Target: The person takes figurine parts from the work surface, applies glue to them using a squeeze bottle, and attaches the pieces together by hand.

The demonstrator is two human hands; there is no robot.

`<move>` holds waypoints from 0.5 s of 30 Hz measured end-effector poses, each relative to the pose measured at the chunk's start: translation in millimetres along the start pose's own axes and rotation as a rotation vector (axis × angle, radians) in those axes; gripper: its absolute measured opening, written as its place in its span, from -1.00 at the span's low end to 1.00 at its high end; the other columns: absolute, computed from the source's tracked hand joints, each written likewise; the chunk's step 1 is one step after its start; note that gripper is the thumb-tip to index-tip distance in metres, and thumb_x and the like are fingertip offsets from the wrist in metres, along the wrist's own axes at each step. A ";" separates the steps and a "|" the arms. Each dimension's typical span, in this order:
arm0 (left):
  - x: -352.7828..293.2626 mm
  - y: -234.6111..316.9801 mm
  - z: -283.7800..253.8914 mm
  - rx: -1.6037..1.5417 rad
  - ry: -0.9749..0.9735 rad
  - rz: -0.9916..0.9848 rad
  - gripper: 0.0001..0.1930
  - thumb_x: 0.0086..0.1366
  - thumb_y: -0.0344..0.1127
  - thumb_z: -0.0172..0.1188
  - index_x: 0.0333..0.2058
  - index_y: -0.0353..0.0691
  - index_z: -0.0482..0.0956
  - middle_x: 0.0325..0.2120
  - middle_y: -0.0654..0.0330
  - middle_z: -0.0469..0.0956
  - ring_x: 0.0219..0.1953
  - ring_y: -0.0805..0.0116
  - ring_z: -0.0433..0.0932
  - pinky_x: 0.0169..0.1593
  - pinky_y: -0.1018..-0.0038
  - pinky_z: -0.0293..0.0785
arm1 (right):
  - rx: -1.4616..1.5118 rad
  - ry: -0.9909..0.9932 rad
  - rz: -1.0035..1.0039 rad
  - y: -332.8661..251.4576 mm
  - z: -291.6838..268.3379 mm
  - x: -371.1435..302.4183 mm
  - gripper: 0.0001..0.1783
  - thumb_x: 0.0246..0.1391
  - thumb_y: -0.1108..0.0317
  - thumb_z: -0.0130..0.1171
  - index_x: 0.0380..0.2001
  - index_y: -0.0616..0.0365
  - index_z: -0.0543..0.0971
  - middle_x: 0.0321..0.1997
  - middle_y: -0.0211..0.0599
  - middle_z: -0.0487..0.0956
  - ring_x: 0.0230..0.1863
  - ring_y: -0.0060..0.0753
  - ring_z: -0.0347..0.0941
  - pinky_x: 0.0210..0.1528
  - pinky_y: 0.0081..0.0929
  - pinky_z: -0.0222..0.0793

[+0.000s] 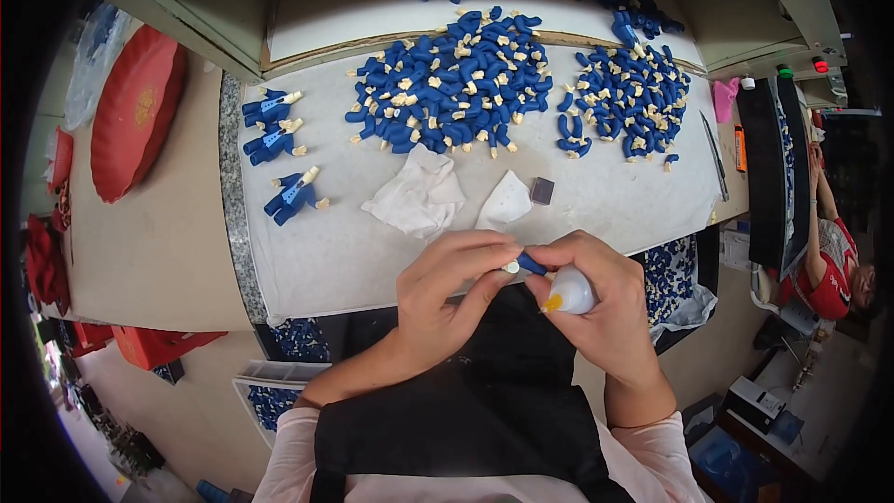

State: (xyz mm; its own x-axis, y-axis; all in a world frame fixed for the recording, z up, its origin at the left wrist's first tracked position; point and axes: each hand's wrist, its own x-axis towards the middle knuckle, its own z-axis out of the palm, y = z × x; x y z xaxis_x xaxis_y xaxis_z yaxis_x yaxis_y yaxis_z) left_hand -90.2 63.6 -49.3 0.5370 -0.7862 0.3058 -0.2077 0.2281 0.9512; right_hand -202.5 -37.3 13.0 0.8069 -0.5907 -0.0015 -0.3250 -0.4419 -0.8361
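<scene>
Just past the table's near edge, my left hand (452,284) is closed around a small figurine piece whose pale round end (511,266) shows between thumb and fingers. Beside it a blue figurine part (532,264) sits between my two hands; my right fingertips touch its other end. I cannot tell whether these two are joined. A white squeeze bottle (573,289) with a yellow tip is gripped in my right hand (605,298), its nozzle pointing down and left. Three blue-suited headless figurines (298,196) lie at the table's left.
Two heaps of blue bent arms with cream hands, one larger (447,84) and one smaller (629,102), cover the table's far side. Nearer lie a crumpled white cloth (419,194), a white scrap (506,202) and a dark square block (542,190). A person (833,261) works at far right.
</scene>
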 end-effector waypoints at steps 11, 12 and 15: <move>-4.2 0.0 2.2 0.014 0.007 0.056 -0.74 -0.11 -0.62 0.16 -0.35 -0.31 0.50 -0.38 0.08 0.49 -0.35 0.24 0.48 -0.31 0.53 0.40 | -0.279 0.096 -0.312 2.0 8.3 -8.5 -0.57 -0.56 0.70 0.10 -0.39 0.36 0.43 -0.51 -0.20 0.40 -0.51 -0.24 0.36 -0.51 -0.49 0.28; -4.2 0.6 1.9 0.008 0.006 0.057 -0.74 -0.11 -0.62 0.16 -0.35 -0.31 0.50 -0.38 0.07 0.49 -0.36 0.25 0.48 -0.31 0.53 0.40 | -0.277 0.096 -0.313 0.9 8.3 -8.1 -0.57 -0.56 0.70 0.10 -0.39 0.36 0.43 -0.51 -0.20 0.40 -0.51 -0.24 0.36 -0.51 -0.49 0.28; -4.9 0.7 2.3 0.006 0.015 0.044 -0.75 -0.11 -0.63 0.16 -0.36 -0.31 0.50 -0.38 0.07 0.49 -0.36 0.25 0.49 -0.32 0.54 0.40 | -0.352 0.088 -0.308 -0.8 7.9 -6.6 -0.71 -0.42 0.66 0.17 -0.45 0.30 0.45 -0.54 -0.18 0.43 -0.55 -0.23 0.38 -0.55 -0.49 0.29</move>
State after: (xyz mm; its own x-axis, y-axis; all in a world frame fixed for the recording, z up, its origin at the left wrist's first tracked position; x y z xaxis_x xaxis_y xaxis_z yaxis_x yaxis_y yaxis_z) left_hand -94.9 66.2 -50.2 0.5394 -0.7669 0.3478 -0.2360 0.2589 0.9367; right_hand -203.6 -27.7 9.4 0.8522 -0.4446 0.2759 -0.2371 -0.7982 -0.5538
